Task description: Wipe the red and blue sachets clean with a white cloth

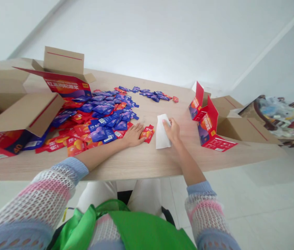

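My left hand lies flat, fingers stretched out, at the right edge of a heap of sachets. By its fingertips, and touching them, is a red sachet with an orange print. Blue sachets and more red sachets make up the heap to the left. In my right hand is a folded white paper or tissue, pinched at its right side just above the table. The undersides of my right fingers are hidden behind it.
Open cartons stand at the left of the wooden table. Two smaller red boxes with raised flaps are at the right. A small row of sachets lies at the back. Beyond the right end is a pile of plastic bags.
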`<state>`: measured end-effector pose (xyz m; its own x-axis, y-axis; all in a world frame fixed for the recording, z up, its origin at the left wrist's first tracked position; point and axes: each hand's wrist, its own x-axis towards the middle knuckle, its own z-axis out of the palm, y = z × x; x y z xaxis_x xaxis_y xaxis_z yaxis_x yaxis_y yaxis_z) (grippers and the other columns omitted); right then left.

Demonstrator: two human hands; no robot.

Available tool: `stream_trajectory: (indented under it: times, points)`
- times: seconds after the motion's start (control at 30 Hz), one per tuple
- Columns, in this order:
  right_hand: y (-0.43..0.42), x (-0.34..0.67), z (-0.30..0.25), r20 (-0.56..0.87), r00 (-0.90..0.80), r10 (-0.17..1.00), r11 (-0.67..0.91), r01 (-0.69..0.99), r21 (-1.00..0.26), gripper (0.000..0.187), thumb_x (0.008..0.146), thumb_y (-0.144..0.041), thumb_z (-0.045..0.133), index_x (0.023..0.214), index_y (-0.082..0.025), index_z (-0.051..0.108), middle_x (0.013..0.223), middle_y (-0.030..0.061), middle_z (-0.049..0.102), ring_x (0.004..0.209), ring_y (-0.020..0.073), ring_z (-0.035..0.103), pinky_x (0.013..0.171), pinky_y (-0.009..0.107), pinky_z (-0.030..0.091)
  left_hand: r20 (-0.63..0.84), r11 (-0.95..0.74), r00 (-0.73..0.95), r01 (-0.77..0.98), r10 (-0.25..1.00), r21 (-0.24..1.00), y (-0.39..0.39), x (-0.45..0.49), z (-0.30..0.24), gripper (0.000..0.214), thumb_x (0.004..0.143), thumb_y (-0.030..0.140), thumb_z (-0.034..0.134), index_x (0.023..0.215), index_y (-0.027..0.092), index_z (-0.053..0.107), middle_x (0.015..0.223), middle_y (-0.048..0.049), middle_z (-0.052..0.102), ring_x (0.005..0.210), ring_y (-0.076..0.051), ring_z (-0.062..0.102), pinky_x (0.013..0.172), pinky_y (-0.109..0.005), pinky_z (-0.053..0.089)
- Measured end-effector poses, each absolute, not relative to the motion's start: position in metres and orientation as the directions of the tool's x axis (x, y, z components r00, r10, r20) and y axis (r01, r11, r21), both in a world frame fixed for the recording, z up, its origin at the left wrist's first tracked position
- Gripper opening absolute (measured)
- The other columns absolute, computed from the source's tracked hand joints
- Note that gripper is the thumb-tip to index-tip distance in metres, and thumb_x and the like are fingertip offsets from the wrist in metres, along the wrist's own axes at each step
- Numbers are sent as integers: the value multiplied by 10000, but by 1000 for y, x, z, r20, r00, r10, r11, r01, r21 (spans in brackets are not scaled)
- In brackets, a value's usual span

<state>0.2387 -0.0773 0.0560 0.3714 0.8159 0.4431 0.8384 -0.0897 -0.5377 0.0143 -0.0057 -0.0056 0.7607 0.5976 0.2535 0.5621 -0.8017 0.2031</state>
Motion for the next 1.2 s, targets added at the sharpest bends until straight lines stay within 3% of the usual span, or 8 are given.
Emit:
stream_trajectory:
  times: [0.17, 0.3, 0.53, 0.67, 0.77, 0.97, 1.07, 1.2]
  points:
    - [-61, 190, 24, 314, 6, 949, 113, 926, -359, 338, 855, -487, 505, 1036, -227, 624, 948, 56, 689, 884, 224, 612, 747, 292, 415, 91, -766, 765, 617, 637, 180, -10, 17, -7, 710, 876, 538, 337, 1463, 144, 273, 1524, -118, 270, 1428, -251, 156, 1153, -477, 76]
    - [-66, 178, 13, 287, -215, 934, 292, 920, -262, 312, 856, -436, 539, 1044, -214, 652, 1054, 74, 654, 984, 213, 567, 854, 292, 393, -15, -724, 740, 662, 673, 195, -14, 23, -2, 695, 882, 483, 323, 1463, 106, 267, 1538, -146, 211, 1438, -274, 81, 1147, -491, 77]
    - [-39, 202, 11, 281, -48, 959, 106, 975, -194, 364, 910, -478, 461, 888, -187, 678, 1010, 85, 627, 918, 196, 562, 825, 284, 393, -185, -614, 647, 761, 740, 209, -13, 30, 8, 835, 845, 578, 393, 1489, 93, 175, 1547, -163, 121, 1438, -303, 40, 1127, -563, -30]
    - [-23, 212, 10, 245, 18, 969, 31, 980, -194, 436, 908, -540, 427, 842, -193, 683, 1032, 88, 621, 872, 188, 575, 753, 277, 402, -39, -623, 638, 761, 769, 178, -28, 24, 6, 774, 893, 531, 365, 1469, 37, 217, 1536, -187, 170, 1432, -294, 112, 1155, -456, 103]
    - [-17, 215, 9, 240, 74, 968, -24, 979, -201, 458, 896, -568, 428, 825, -197, 687, 1050, 89, 614, 870, 185, 576, 711, 268, 397, 144, -660, 644, 739, 751, 136, -40, 18, 3, 704, 908, 468, 404, 1466, 70, 243, 1525, -160, 241, 1407, -292, 218, 1141, -456, 179]
    - [-23, 225, 7, 276, 112, 955, -29, 957, -287, 410, 911, -519, 430, 890, -197, 682, 1011, 82, 617, 840, 177, 576, 703, 255, 402, 277, -850, 809, 524, 519, 60, -55, 13, 9, 398, 893, 200, 415, 1263, 190, 560, 1295, -105, 577, 1258, -213, 464, 1082, -420, 321]
    - [-31, 237, 11, 351, 115, 930, 25, 929, -370, 385, 918, -485, 435, 971, -196, 683, 1024, 79, 603, 884, 181, 576, 762, 260, 417, 297, -883, 840, 469, 454, 25, -69, 10, 13, 386, 911, 304, 391, 1169, 142, 628, 1174, -148, 638, 1159, -243, 547, 1065, -433, 338]
    - [-38, 243, 23, 438, 165, 884, 76, 872, -483, 366, 916, -445, 452, 1010, -190, 697, 1047, 92, 563, 941, 196, 566, 845, 292, 435, 299, -866, 828, 500, 475, -8, -90, 8, 12, 553, 896, 531, 382, 1110, 104, 660, 1227, -203, 598, 1163, -313, 543, 1007, -469, 391]
